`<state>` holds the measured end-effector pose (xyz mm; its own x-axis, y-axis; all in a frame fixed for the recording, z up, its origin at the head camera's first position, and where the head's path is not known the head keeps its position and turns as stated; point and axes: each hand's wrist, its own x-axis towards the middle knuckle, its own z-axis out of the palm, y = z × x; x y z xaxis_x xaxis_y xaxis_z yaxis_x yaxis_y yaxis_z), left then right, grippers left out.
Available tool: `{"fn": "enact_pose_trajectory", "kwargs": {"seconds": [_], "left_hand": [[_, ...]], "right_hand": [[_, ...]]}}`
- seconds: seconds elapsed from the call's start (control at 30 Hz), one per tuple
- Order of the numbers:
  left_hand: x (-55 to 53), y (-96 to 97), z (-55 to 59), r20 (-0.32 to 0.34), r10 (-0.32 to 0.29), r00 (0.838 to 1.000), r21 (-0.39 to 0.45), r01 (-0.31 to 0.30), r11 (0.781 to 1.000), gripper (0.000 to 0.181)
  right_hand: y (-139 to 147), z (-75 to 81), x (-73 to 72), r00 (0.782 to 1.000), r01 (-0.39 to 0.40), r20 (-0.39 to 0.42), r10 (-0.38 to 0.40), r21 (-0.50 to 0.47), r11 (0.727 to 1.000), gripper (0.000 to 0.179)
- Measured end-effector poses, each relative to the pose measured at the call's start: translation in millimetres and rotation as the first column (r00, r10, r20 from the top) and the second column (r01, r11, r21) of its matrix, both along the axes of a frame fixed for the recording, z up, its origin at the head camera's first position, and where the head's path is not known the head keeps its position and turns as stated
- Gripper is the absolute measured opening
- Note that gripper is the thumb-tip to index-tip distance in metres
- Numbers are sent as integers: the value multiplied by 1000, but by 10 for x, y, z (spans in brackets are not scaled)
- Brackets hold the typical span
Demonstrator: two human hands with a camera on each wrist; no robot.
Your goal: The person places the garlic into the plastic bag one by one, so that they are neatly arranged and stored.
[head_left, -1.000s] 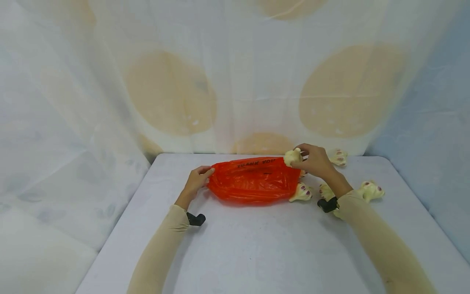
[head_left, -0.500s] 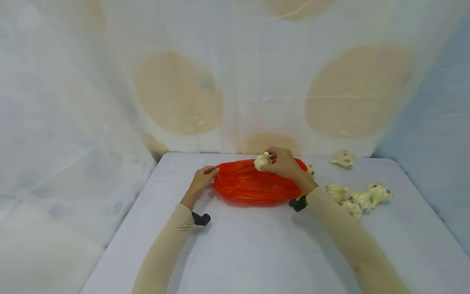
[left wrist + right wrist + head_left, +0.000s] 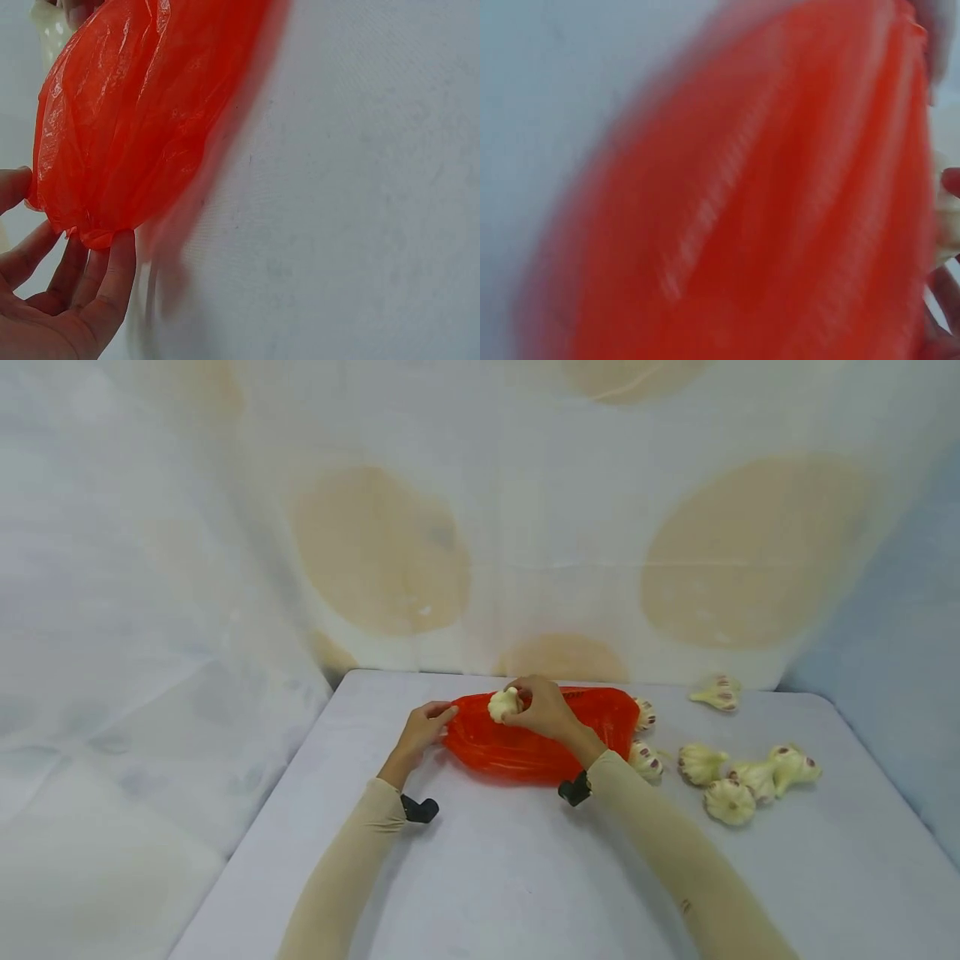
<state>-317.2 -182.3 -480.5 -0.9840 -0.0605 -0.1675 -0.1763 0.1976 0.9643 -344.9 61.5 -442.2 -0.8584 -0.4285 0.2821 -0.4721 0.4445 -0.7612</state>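
Note:
A red plastic bag (image 3: 525, 760) with dark printing lies across the back of the table. My left hand (image 3: 424, 732) holds the bag's left end at its edge, fingers and thumb on the film; the left wrist view shows the fingertips at the gathered rim of the bag (image 3: 127, 150). Between the thumb and fingers of my right hand (image 3: 549, 710) is a pale garlic bulb (image 3: 504, 705), held over the bag near its left end. In the right wrist view the blurred bag (image 3: 757, 210) covers most of the picture, and the bulb (image 3: 949, 225) shows at the right edge.
Two garlic bulbs, one of them this bulb (image 3: 646, 762), lie against the bag's right end. Farther right is a cluster of several bulbs (image 3: 730, 802), with a single bulb (image 3: 720, 692) behind it. A patterned curtain (image 3: 555, 543) hangs behind the white table (image 3: 510, 877).
My right hand has carried the garlic bulb leftward from the bag's right end toward its left end. The left hand keeps its hold on the bag. The view has shifted slightly.

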Motion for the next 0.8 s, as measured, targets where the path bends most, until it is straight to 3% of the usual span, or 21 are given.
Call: {"fn": "enact_pose_trajectory", "kwargs": {"seconds": [0.5,0.8], "left_hand": [[39,96,-3,-6,-27,1000,21,27,999,36],[53,114,-24,3,-36,999,3,36,999,39]], "right_hand": [[-96,-248,22,995,69,-72,-63,77,995,48],[-165,-385,20,993,116,-25,-114,74,991,47]]}}
